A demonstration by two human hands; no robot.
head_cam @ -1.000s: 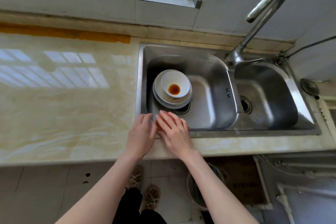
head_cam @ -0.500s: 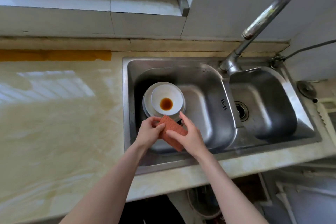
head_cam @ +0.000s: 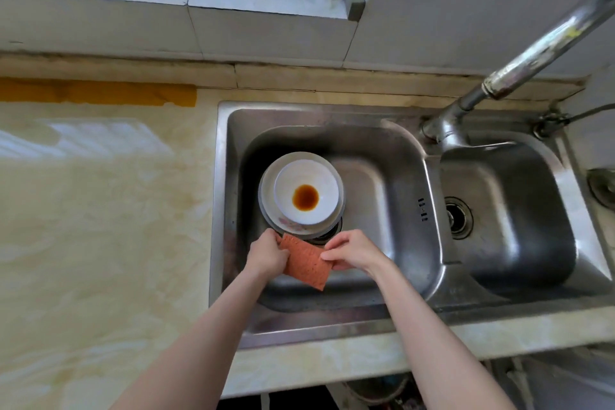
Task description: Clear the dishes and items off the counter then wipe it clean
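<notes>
Both hands are over the sink's [head_cam: 222, 196] L basin, w/ the cloth [head_cam: 306, 264] stretched between them. My L hand [head_cam: 266, 255] has its fingers curled round the cloth's L edge. My R hand [head_cam: 354, 251] pinches the R edge btwn thumb and fingertips. The cloth is orange-red, rectangular, w/ a fine grid texture. It's tilted, far corner up by the dishes, near corner hanging lower over the basin's front part; can't tell if it touches the steel.

Just beyond the cloth, in the same basin, is a stack of plates [head_cam: 266, 200] w/ a white bowl [head_cam: 307, 180] on top. There's a small brown puddle of sauce in the bowl's bottom. The lowest plate shows a bit of floral print at its front rim. The stack partly covers that basin's drain.

The R basin holds only its own drain [head_cam: 459, 217]. The tap [head_cam: 532, 53] rises from behind the divider and runs off toward the top R corner.

The bench [head_cam: 100, 216], L of the sink, is cream marbled stone w/ yellowish staining nr the sink edge and window glare further L. A strip of orange tape [head_cam: 96, 93] runs along its back edge, under the tiled wall
</notes>
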